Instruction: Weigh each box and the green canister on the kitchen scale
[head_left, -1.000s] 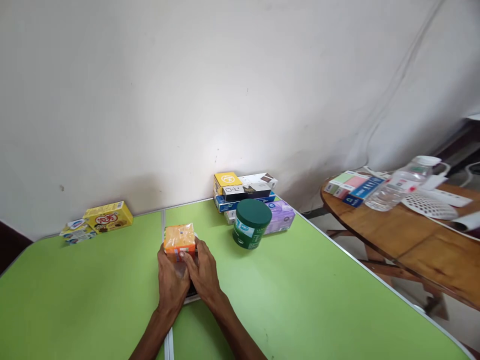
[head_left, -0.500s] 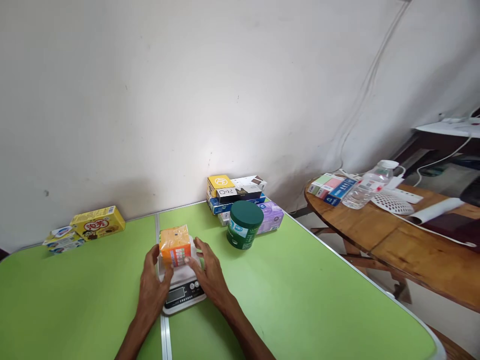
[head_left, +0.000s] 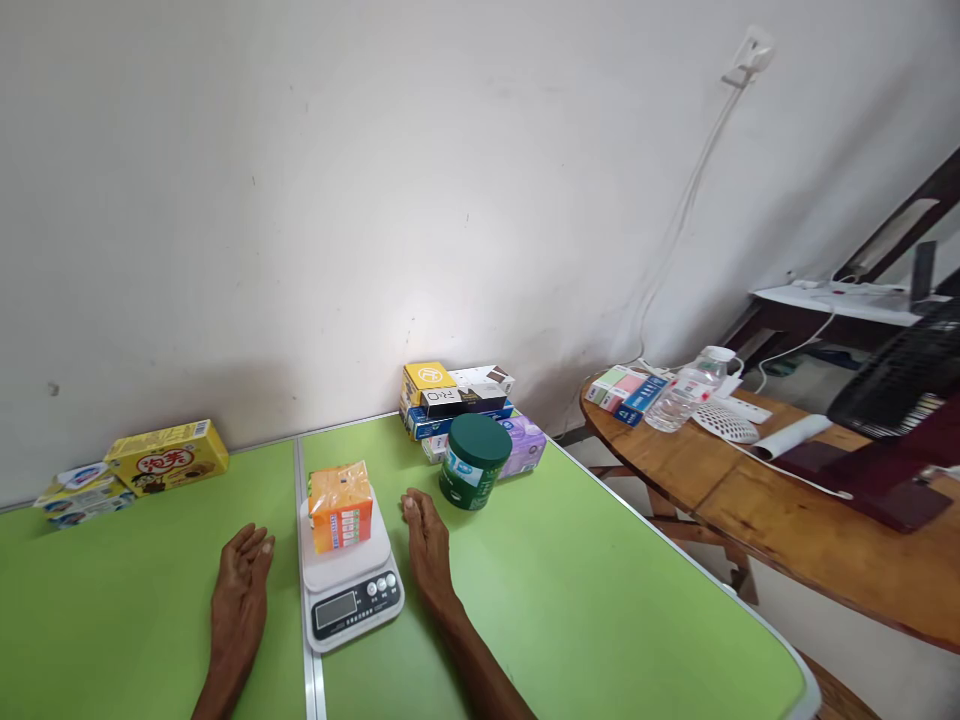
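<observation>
An orange plastic-wrapped packet (head_left: 341,508) sits on the white platform of a digital kitchen scale (head_left: 356,606). The scale's display looks blank. Left of the scale, my left hand (head_left: 241,582) rests at the green table with its fingers loosely bent and nothing in them. On the other side, my right hand (head_left: 429,545) is apart from the scale, palm turned towards it, fingers stretched and holding nothing. A green lidded tub (head_left: 474,462) stands just beyond my right hand.
Behind the tub are stacked small boxes (head_left: 457,395) and a purple pack (head_left: 525,445). Yellow boxes (head_left: 169,458) lie at the far left by the wall. On a wooden table (head_left: 720,500) at right are a plastic bottle (head_left: 686,392) and small cartons (head_left: 626,393).
Both hands have let go of the orange packet and drawn apart, left hand to the left, right hand to the right. The packet stays on the scale. The view has shifted slightly right.
</observation>
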